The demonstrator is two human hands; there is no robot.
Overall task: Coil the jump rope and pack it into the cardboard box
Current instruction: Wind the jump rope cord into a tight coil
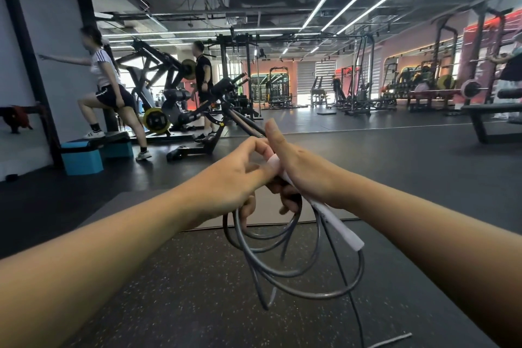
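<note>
The jump rope has a grey cord (299, 271) gathered in several loops that hang below both hands at the centre of the head view. A white handle (343, 230) slants down to the right beneath my right hand (305, 169), which grips it with the thumb raised. Against the right hand, my left hand (234, 178) pinches the top of the coils, and its lower fingers curl around the cord. One thin strand trails down toward the floor at the bottom of the frame. No cardboard box is in view.
I stand on a black speckled rubber floor (183, 277) in a gym. Two people are by a plate-loaded machine (169, 110) at the left, one stepping on a teal step box (82, 159). A bench (491, 118) stands at right. A short grey strip (392, 340) lies on the floor.
</note>
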